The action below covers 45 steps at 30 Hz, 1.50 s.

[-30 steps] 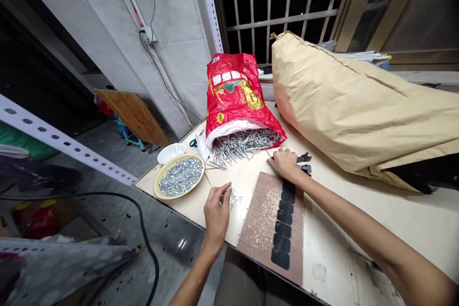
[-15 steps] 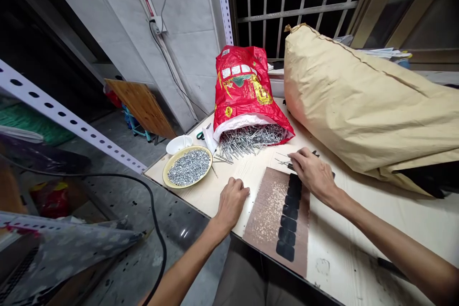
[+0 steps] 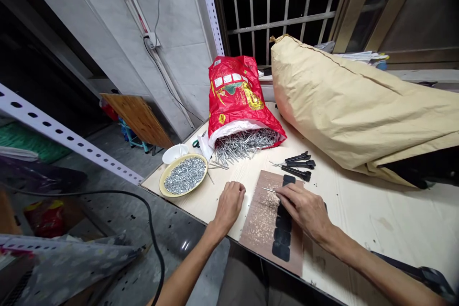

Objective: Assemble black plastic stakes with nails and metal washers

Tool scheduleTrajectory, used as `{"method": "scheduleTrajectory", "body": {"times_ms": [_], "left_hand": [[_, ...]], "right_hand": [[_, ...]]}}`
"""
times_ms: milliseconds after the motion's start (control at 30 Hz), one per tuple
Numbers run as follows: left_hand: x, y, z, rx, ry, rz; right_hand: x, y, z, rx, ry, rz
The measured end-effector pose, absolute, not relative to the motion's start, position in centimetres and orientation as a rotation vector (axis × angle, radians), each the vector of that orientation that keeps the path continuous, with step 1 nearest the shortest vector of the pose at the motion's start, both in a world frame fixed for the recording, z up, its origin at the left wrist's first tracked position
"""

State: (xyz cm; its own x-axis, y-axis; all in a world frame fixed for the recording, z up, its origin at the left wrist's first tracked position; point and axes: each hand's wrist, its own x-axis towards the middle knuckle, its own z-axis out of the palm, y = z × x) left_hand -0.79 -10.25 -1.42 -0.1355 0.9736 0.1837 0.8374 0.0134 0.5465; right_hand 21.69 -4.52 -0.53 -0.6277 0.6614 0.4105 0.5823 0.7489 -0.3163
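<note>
My right hand [image 3: 304, 208] is above the brown board [image 3: 251, 222], pinching a black-handled tool with a thin metal shaft [image 3: 268, 190]. The shaft points left over the board; most of the handle is hidden by the hand. Under and beside that hand runs a row of black rounded-square pads [image 3: 281, 236]. Small pale pieces [image 3: 263, 215] are scattered along the board's left part. My left hand [image 3: 229, 203] rests on the table just left of the board, fingers curled together; what they hold, if anything, is hidden. Similar black-handled tools [image 3: 297, 165] lie beyond the board.
A yellowish bowl [image 3: 162, 184] of small metal pieces stands by a white bowl [image 3: 174, 153] at the table's left. Behind, a red bag [image 3: 234, 88] spills thin metal rods [image 3: 244, 145]. A large tan paper sack [image 3: 333, 100] fills the back right. A black-handled object [image 3: 426, 272] lies at front right.
My right hand has come from the black-handled tools back toward me, over the board, with one tool in it. My left hand has stayed beside the board. The view has shifted slightly.
</note>
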Motion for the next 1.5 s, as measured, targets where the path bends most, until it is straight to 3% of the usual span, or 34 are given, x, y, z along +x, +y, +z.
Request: {"method": "scheduleTrajectory", "body": {"times_ms": [133, 267, 667, 1067, 1500], "left_hand": [[1.0, -10.0, -0.5, 1.233, 1.642, 1.239], [3.0, -9.7, 0.1, 0.920, 1.468, 1.425], [4.3, -9.2, -1.1, 0.972, 1.477, 1.481], [4.3, -8.6, -1.2, 0.683, 1.196, 1.479], [3.6, -8.3, -1.7, 0.721, 1.342, 1.400]], "right_hand": [[20.7, -4.9, -0.2, -0.921, -2.459, 0.233], [20.3, -5.0, 0.2, -0.952, -2.455, 0.249], [20.9, -5.3, 0.8, -1.043, -2.433, 0.166], [21.2, -5.3, 0.7, -1.066, -2.421, 0.135], [21.6, -4.6, -0.4, -1.114, -2.437, 0.077]]}}
